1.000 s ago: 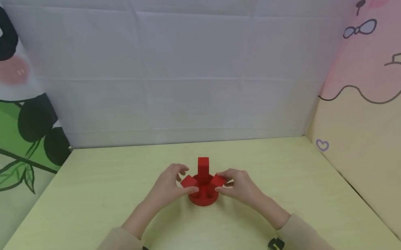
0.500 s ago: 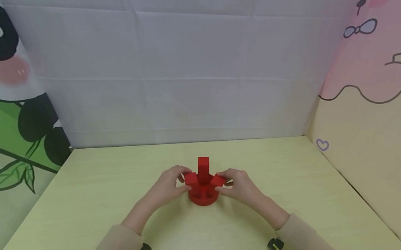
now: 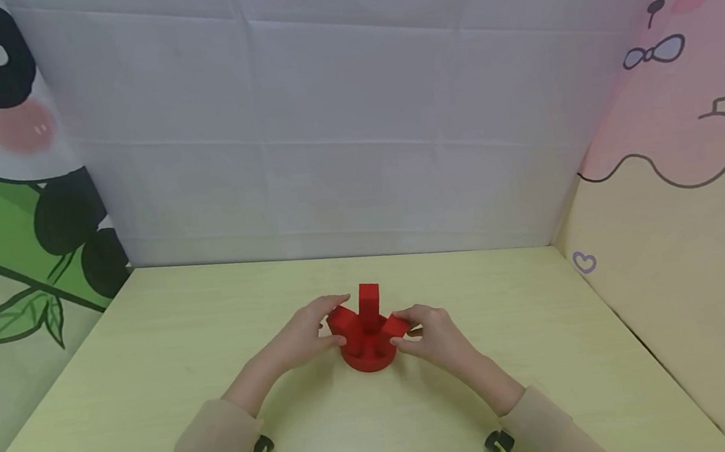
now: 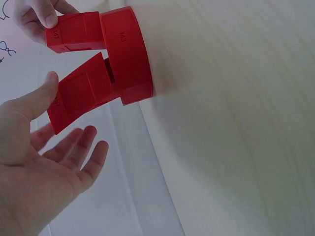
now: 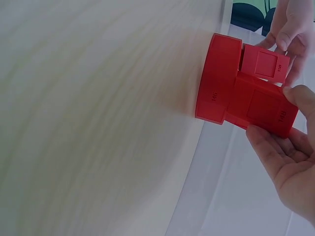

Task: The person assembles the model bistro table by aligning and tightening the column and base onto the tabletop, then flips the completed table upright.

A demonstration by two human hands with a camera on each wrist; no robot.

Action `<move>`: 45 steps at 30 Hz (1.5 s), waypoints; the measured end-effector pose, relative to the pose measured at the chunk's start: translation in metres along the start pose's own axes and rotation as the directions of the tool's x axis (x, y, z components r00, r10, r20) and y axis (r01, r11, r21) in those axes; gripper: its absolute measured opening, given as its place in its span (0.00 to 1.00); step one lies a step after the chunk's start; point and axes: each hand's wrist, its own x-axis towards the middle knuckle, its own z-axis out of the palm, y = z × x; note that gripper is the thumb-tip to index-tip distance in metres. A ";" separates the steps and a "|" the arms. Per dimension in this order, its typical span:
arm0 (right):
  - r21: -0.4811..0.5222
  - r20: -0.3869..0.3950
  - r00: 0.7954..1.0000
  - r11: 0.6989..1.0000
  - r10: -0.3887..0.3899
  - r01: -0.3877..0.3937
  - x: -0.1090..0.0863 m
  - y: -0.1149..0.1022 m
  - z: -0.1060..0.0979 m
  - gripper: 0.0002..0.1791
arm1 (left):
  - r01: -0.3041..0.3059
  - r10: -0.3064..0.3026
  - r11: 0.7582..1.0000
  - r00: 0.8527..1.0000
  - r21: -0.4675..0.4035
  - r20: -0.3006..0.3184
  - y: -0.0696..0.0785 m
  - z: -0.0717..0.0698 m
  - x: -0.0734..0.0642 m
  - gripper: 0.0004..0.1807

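A round red base (image 3: 370,361) stands on the table with several slots and three upright red blocks in it. My left hand (image 3: 304,339) is at the left block (image 3: 345,325), thumb against its near side and index finger reaching behind; in the left wrist view its other fingers spread away from this tilted block (image 4: 81,91). My right hand (image 3: 437,336) pinches the right block (image 3: 395,326) between thumb and fingers. In the right wrist view that block (image 5: 266,105) leans outward from the base (image 5: 219,78). Untouched, the back block (image 3: 369,306) stands upright.
The pale wooden table (image 3: 384,430) ends at a white cloth backdrop (image 3: 350,109). A panda drawing (image 3: 14,130) covers the left side panel and a pink animal drawing (image 3: 674,97) the right one. Dark wrist devices (image 3: 500,445) hang below the sleeves.
The left block turned to face front, then turned and tilted outward again under my left hand, whose index finger has straightened. My right hand and its block have stayed still.
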 end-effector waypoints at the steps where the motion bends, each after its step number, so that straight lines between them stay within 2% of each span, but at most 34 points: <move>1: -0.001 0.000 1.000 1.000 -0.001 0.001 0.000 0.000 0.000 0.21 | 0.039 -0.039 0.999 0.999 -0.017 -0.012 0.002 0.001 0.000 0.38; 3: 0.001 0.001 1.000 1.000 -0.003 0.003 0.000 0.000 0.000 0.21 | 0.136 -0.139 0.990 0.989 -0.046 -0.051 0.006 0.003 0.000 0.44; 6: 0.005 0.000 1.000 1.000 -0.009 0.009 -0.001 0.000 0.000 0.21 | 0.249 -0.261 0.963 0.956 -0.099 -0.132 0.013 0.006 0.000 0.46; 8: 0.006 -0.002 1.000 1.000 -0.011 0.011 -0.001 0.000 0.000 0.21 | 0.288 -0.306 0.950 0.935 -0.119 -0.181 0.016 0.008 0.001 0.44; 11: 0.006 -0.006 1.000 1.000 -0.015 0.015 -0.001 0.000 -0.001 0.21 | 0.299 -0.322 0.945 0.920 -0.134 -0.221 0.020 0.010 0.002 0.38; 13: 0.008 -0.008 1.000 1.000 -0.018 0.018 -0.001 0.000 -0.001 0.21 | 0.296 -0.320 0.946 0.920 -0.136 -0.224 0.020 0.012 0.002 0.34; 16: 0.013 -0.008 1.000 1.000 -0.022 0.022 -0.002 0.000 -0.001 0.21 | 0.267 -0.293 0.954 0.930 -0.138 -0.222 0.018 0.014 0.002 0.28; 21: 0.018 -0.007 1.000 1.000 -0.016 0.016 -0.002 -0.002 -0.001 0.21 | 0.159 -0.177 0.982 0.961 -0.099 -0.214 0.011 0.014 0.004 0.23; 26: 0.015 -0.006 1.000 1.000 -0.006 0.006 -0.002 -0.003 -0.001 0.21 | 0.054 -0.061 0.997 0.988 -0.050 -0.139 0.005 0.013 0.010 0.21; 31: 0.013 -0.005 1.000 1.000 -0.009 0.009 -0.002 -0.004 -0.001 0.21 | -0.004 0.001 0.998 0.998 -0.056 -0.056 0.003 0.013 0.013 0.22; 35: 0.010 -0.004 1.000 1.000 -0.009 0.009 -0.003 -0.005 -0.001 0.21 | -0.007 0.006 0.998 1.000 -0.061 -0.015 0.003 0.013 0.014 0.22; 38: 0.013 -0.003 1.000 1.000 -0.005 0.006 -0.003 -0.006 -0.001 0.21 | 0.010 -0.012 0.998 1.000 -0.070 -0.024 0.004 0.012 0.013 0.22; 40: 0.016 -0.002 1.000 1.000 -0.005 0.005 -0.003 -0.006 -0.001 0.21 | 0.052 -0.056 0.996 0.997 -0.076 -0.051 0.006 0.012 0.013 0.23; 42: 0.016 0.000 1.000 1.000 -0.003 0.003 -0.003 -0.007 0.000 0.21 | 0.113 -0.123 0.989 0.988 -0.099 -0.095 0.009 0.014 0.013 0.25; 45: 0.014 0.002 1.000 1.000 -0.001 0.001 -0.003 -0.008 0.000 0.21 | 0.204 -0.227 0.968 0.960 -0.149 -0.165 0.016 0.017 0.015 0.30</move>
